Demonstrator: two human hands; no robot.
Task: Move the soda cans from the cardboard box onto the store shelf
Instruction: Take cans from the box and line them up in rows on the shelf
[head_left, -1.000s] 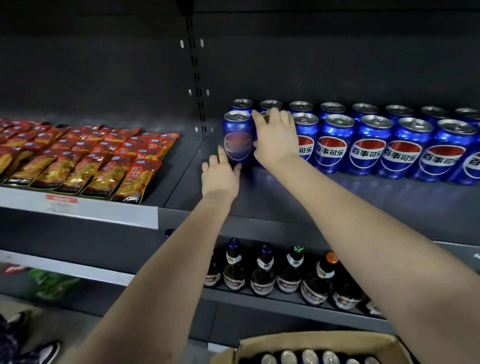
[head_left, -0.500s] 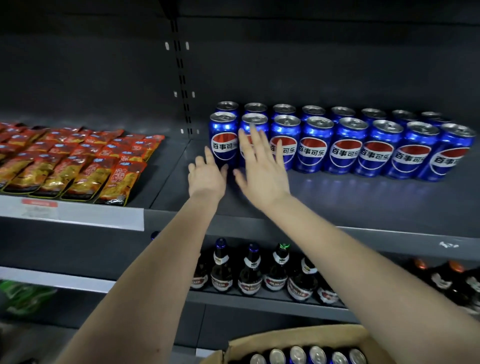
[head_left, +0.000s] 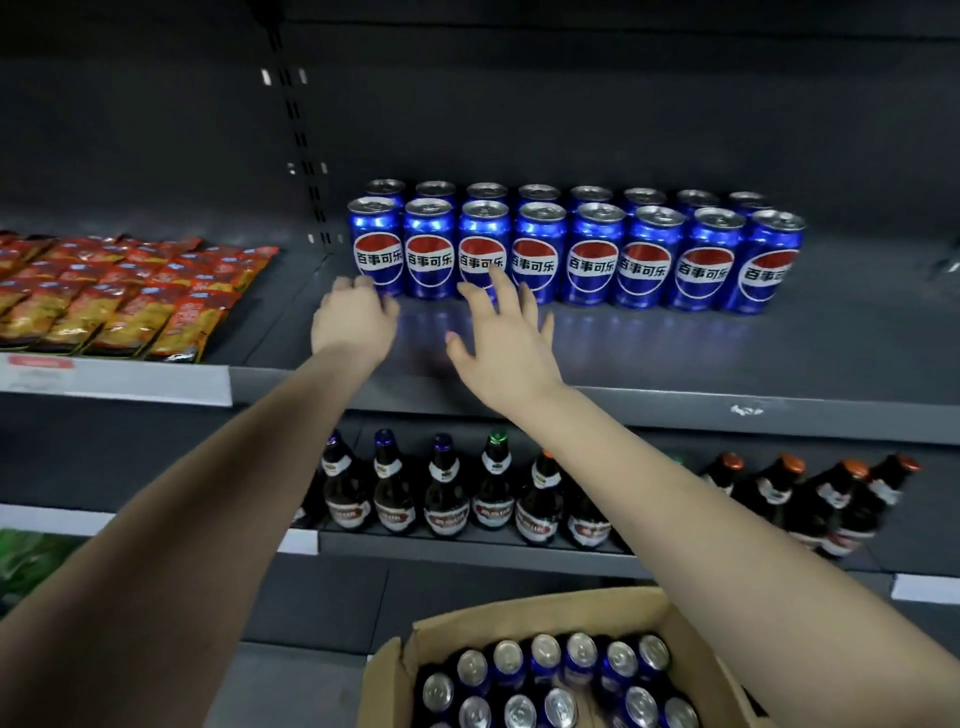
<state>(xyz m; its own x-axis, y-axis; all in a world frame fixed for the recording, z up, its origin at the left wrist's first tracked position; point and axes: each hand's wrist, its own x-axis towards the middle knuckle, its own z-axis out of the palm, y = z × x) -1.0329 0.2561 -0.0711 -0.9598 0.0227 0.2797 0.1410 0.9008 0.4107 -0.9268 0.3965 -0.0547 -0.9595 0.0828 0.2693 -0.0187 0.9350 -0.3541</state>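
Two rows of blue soda cans (head_left: 589, 254) stand upright on the dark grey store shelf (head_left: 727, 358), labels facing me. My left hand (head_left: 353, 325) hovers over the shelf just in front of the leftmost can, fingers loosely curled and holding nothing. My right hand (head_left: 506, 345) is beside it with fingers spread, fingertips near the third can, empty. At the bottom of the view an open cardboard box (head_left: 400, 670) holds several more blue cans (head_left: 550, 680), seen from above by their silver tops.
Red and orange snack packets (head_left: 124, 296) lie flat on the shelf section to the left. Dark glass bottles (head_left: 447, 499) line the shelf below. A slotted upright (head_left: 301, 150) divides the two sections. Bare shelf lies in front of the cans.
Both hands have drawn back from the front row of cans toward me, the right one having let go of a can. The view has tilted down, showing more of the box.
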